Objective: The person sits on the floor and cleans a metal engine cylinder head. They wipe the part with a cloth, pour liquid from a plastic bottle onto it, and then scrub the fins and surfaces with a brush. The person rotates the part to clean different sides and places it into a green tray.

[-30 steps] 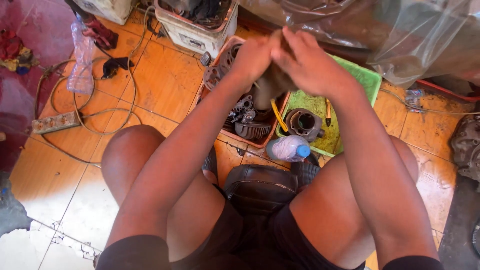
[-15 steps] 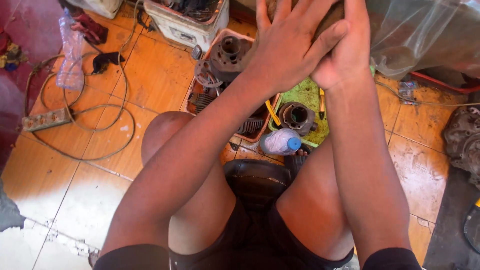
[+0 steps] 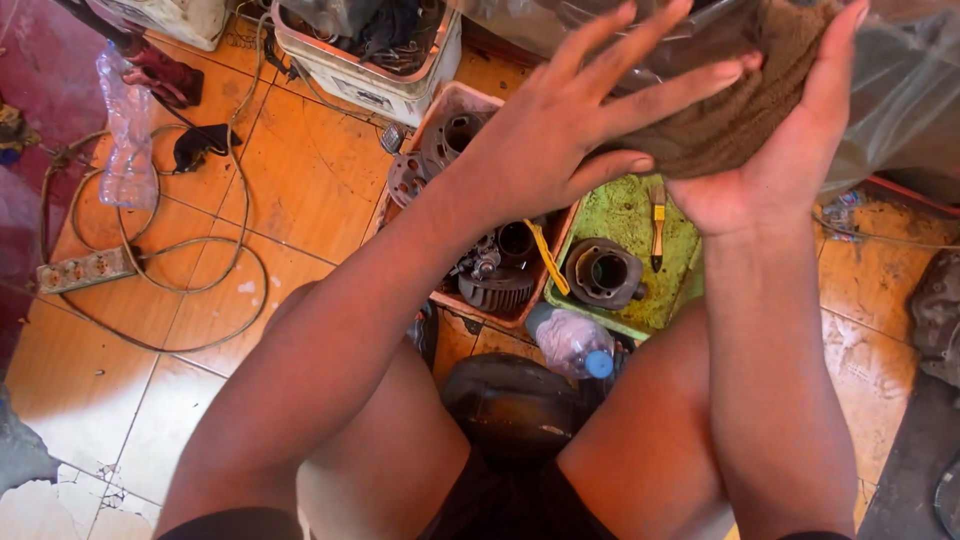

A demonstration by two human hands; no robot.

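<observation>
brown cloth | green tray (stained) | orange floor tiles | yellow-handled brush

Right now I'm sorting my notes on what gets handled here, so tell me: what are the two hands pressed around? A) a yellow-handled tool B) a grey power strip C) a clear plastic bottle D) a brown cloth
D: the left hand and right hand close around a brown cloth, while the bottle lies on the floor below.
</observation>
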